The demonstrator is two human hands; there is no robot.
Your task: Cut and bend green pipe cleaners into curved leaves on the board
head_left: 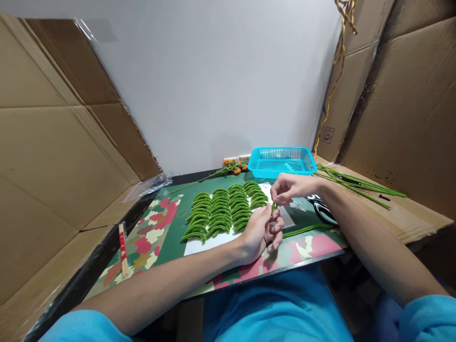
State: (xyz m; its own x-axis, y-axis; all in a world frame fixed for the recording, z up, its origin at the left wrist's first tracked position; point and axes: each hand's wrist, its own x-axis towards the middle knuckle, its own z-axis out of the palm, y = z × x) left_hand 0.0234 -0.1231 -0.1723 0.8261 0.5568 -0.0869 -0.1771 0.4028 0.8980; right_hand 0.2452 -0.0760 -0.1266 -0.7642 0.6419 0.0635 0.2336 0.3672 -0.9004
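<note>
A short piece of green pipe cleaner (274, 207) is pinched between my two hands. My left hand (263, 231), palm turned up, grips it between thumb and forefinger. From above, the fingertips of my right hand (285, 187) close on its upper end. Beside my left hand, several curved green pipe cleaner pieces (221, 211) lie in columns on a white sheet (203, 246). Longer green pipe cleaners (302, 230) stretch along the table to the right of my left hand. Black-and-white scissor handles (325, 213) lie partly hidden under my right forearm.
A blue plastic basket (281, 151) stands at the back, beside orange flowers on green stems (235, 166). More green stems (363, 183) rest on cardboard at right. A chopstick packet (123, 247) lies at left. Cardboard walls (53, 118) flank the table.
</note>
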